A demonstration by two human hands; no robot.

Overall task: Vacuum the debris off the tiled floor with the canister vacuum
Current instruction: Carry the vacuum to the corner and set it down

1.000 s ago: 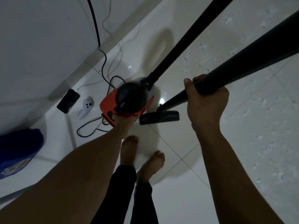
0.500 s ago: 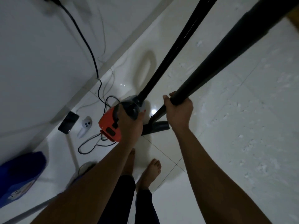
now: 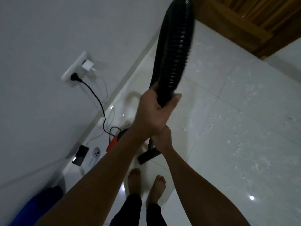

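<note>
Two bare hands meet near the middle of the view. The left hand [image 3: 151,111] is raised, its fingers and thumb curled round the lower end of a black ribbed hose [image 3: 175,51], which arches up and away toward the top edge, blurred along its right side. The right hand [image 3: 163,136] sits just beneath and touches the left hand's heel; its fingers are hidden there, so whether they grip anything cannot be told. A short stretch of black wand [image 3: 150,142] shows below the hands and runs down to the dark floor nozzle [image 3: 149,154], which rests on the white tiled floor [image 3: 211,185] just ahead of two bare feet [image 3: 134,180]. The canister vacuum [image 3: 113,143], with its red-orange body, lies on the floor near the wall, mostly covered by the left forearm. White flecks of debris [image 3: 244,139] are scattered over the tiles to the right, well apart from the nozzle. A black cord [image 3: 97,98] runs from a wall socket [image 3: 71,72] down toward the canister, and a white charger [image 3: 88,66] sits in the same socket. A phone [image 3: 80,154] and a small white device [image 3: 95,154] lie side by side by the wall. A blue object [image 3: 40,204] fills the lower left corner, and brown wood [image 3: 244,18] the upper right.
</note>
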